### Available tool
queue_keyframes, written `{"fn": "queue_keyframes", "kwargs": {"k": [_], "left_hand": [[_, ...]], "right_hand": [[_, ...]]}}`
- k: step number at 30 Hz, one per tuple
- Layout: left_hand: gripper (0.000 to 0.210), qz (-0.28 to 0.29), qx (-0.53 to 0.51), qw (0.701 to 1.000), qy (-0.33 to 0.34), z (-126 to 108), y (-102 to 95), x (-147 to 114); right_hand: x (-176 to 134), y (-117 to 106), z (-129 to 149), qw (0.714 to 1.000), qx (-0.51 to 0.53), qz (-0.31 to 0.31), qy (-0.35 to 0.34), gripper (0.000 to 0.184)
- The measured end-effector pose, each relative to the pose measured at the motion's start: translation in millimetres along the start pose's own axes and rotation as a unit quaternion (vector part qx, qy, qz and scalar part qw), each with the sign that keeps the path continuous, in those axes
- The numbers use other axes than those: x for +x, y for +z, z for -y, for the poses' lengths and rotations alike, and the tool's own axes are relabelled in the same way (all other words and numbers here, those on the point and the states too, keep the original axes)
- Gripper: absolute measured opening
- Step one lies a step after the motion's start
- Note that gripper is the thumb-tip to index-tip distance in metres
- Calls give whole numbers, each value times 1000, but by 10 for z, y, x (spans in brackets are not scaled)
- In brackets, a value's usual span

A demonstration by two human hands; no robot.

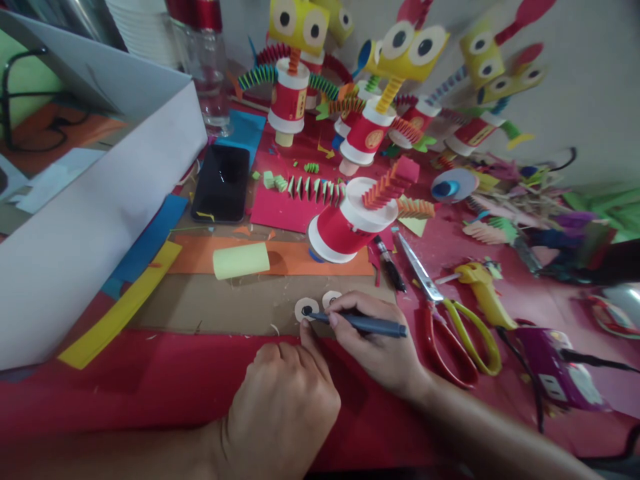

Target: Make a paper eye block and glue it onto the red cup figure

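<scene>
In my right hand (377, 340) is a dark grey marker pen (373, 325), its tip on the black pupil of a white paper circle (301, 309). A second paper circle (330, 298) lies just to the right, partly covered by my right fingers. My left hand (285, 400) is curled, with the index finger stretched out and its tip pressing the lower edge of the first circle. Both circles rest on a brown cardboard strip (225, 303). Behind them a red and white paper cup figure (345, 230) with folded paper arms leans to one side.
Scissors (435, 293), a black marker (390, 263) and a yellow glue gun (483, 293) lie at the right. A pale yellow paper roll (241, 261) and a phone (221, 183) are at the left, near a white box (115, 193). Several cup figures (367, 130) stand behind.
</scene>
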State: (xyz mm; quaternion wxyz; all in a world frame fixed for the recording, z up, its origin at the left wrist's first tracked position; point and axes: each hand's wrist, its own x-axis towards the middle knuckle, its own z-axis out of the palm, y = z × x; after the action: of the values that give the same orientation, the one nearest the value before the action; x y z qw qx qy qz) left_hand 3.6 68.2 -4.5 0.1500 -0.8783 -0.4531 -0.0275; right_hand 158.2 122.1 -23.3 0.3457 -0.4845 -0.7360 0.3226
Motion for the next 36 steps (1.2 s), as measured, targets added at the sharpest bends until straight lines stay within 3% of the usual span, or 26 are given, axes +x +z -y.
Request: {"fn": "queue_keyframes", "kwargs": {"k": [8, 13, 19, 23, 28, 36], "left_hand": [[31, -4, -26, 1000, 10, 10, -4, 11], [30, -32, -45, 998, 20, 2, -8, -13], [38, -1, -5, 999, -40, -13, 2, -12], [42, -2, -18, 999, -26, -11, -12, 6], [23, -12, -24, 999, -27, 8, -45, -5], [34, -21, -26, 999, -16, -15, -3, -106]], "right_hand": [[-19, -43, 11, 996, 35, -69, 53, 11], [-17, -50, -5, 996, 41, -58, 45, 11], [-3, -53, 4, 998, 37, -41, 38, 12], [-16, -32, -5, 999, 29, -27, 32, 9], [-25, -33, 2, 999, 29, -25, 14, 11], [-18, -30, -2, 999, 31, -26, 8, 9]]}}
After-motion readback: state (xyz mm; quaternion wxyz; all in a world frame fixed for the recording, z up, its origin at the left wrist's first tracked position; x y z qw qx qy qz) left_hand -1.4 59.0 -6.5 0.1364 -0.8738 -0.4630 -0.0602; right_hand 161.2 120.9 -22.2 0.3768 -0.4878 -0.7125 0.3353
